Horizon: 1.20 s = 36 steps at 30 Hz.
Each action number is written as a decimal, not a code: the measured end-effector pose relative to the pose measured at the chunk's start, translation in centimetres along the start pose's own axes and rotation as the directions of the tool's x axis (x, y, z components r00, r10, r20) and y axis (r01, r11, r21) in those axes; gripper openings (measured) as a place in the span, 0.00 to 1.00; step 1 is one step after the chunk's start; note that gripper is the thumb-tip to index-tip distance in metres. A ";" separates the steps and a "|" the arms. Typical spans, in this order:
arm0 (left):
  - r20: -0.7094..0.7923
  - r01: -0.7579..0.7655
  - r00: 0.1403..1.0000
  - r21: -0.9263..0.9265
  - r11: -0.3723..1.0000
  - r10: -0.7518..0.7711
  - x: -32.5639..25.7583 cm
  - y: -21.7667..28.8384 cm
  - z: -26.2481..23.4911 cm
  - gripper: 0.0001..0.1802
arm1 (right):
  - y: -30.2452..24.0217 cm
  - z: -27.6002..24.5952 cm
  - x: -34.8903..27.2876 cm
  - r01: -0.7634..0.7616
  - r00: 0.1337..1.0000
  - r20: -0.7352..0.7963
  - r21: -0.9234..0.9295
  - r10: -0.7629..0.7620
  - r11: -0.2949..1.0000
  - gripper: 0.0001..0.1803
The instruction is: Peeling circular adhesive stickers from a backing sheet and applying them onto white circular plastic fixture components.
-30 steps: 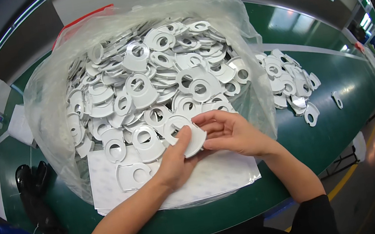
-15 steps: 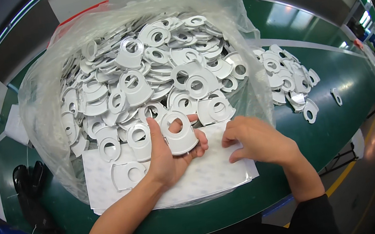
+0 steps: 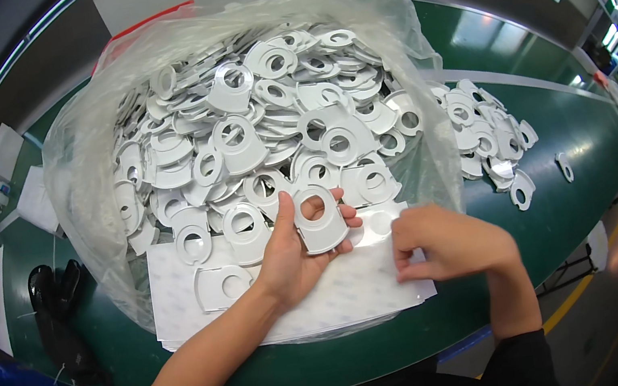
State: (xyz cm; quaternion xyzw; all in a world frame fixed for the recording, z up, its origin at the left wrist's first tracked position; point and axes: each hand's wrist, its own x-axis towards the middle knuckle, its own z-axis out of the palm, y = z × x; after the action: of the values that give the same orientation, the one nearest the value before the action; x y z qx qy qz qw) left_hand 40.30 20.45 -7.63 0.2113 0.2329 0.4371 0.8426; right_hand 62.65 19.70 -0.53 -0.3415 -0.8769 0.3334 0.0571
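My left hand (image 3: pixel 292 253) holds a flat white plastic piece with a round hole (image 3: pixel 319 220), thumb on its left edge, fingers under it. My right hand (image 3: pixel 448 242) rests to the right on a white backing sheet (image 3: pixel 342 294), thumb and forefinger pinched at a small clear round sticker (image 3: pixel 399 259) on the sheet's right end. Both hands sit just in front of a large clear plastic bag (image 3: pixel 92 188) heaped with several identical white holed pieces (image 3: pixel 251 137).
A smaller pile of the same white pieces (image 3: pixel 487 134) lies on the green table (image 3: pixel 586 138) to the right, with single pieces (image 3: pixel 564 167) beyond it. A black object (image 3: pixel 55 288) lies at the left. White sheets (image 3: pixel 37 202) sit at the far left.
My hands have drawn apart. The left hand kept the holed white piece and turned it up near the bag. The right hand moved right and down onto the backing sheet.
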 end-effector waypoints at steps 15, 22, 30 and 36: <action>0.050 0.052 0.997 0.082 0.995 -0.056 -0.3 0.0 0.1 0.39 | 0.5 4.8 5.5 0.221 0.875 -0.398 0.836 0.277 0.503 0.05; 0.040 0.053 0.998 0.071 0.996 -0.056 -0.2 -0.1 0.0 0.38 | 1.0 5.4 5.9 0.195 0.875 -0.380 0.844 0.299 0.500 0.06; 0.032 0.056 0.998 0.065 0.996 -0.058 -0.3 -0.1 0.1 0.38 | 0.8 5.3 5.9 0.183 0.873 -0.374 0.845 0.312 0.502 0.05; 0.031 0.061 0.998 0.067 0.996 -0.063 -0.2 -0.2 0.1 0.38 | 0.8 5.2 5.8 0.169 0.874 -0.360 0.854 0.326 0.492 0.05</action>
State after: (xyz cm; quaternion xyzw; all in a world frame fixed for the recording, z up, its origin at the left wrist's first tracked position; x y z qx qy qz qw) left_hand 40.34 20.17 -7.63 0.2387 0.2396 0.3995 0.8521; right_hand 56.99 21.01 -5.77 -0.3778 -0.5284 0.6345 0.4190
